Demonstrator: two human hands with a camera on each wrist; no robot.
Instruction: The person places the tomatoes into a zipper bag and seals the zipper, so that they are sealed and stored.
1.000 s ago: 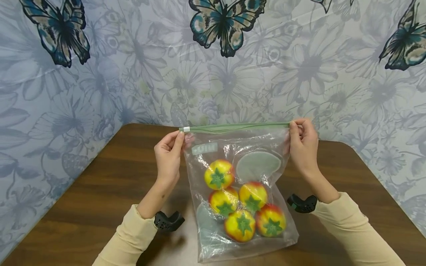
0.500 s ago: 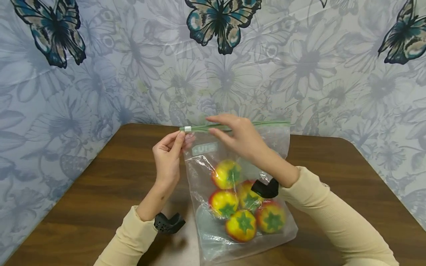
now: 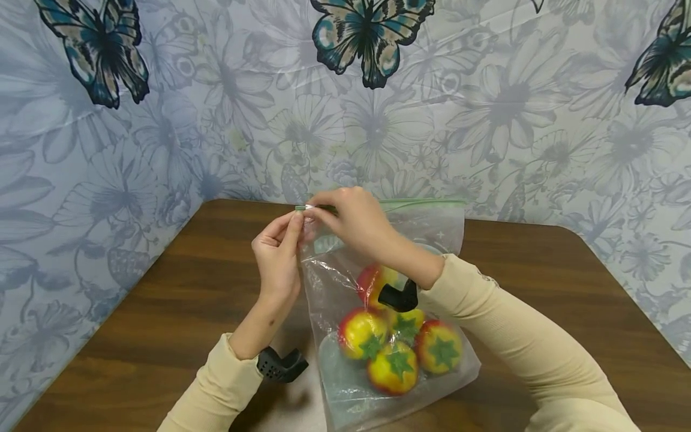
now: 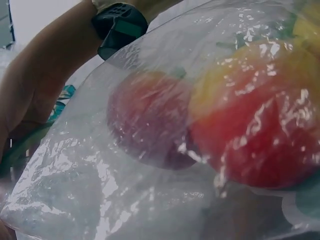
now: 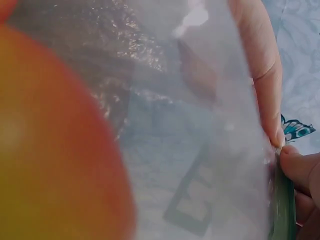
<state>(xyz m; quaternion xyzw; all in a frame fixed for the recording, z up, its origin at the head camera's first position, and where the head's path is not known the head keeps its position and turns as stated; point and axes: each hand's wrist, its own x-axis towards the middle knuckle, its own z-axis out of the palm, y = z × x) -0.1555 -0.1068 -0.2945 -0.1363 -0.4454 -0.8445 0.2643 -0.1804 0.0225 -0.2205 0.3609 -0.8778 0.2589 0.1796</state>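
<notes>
A clear zip bag (image 3: 345, 384) with a green top strip hangs upright before me. Several red-and-yellow round fruits with green star-shaped tops, one a front fruit (image 3: 393, 367), lie inside it. My left hand (image 3: 276, 255) pinches the bag's top left corner between thumb and fingers. Right beside it, my right hand (image 3: 358, 219) pinches the white slider (image 3: 308, 207) at the left end of the strip. In the left wrist view a large fruit (image 4: 260, 120) shows through the shiny plastic. Fingers of both hands meet at the green strip (image 5: 283, 210) in the right wrist view.
Beneath the bag is a dark brown wooden table (image 3: 162, 312). Behind it hangs a flower-patterned wall cloth (image 3: 243, 132) with butterflies. Black wrist devices sit on both arms, the left device (image 3: 282, 365) and the right device (image 3: 399, 296).
My right hand has let go of the bag's top right corner, crossed left over the bag and taken hold of the slider. The left hand keeps its pinch on the left corner.
</notes>
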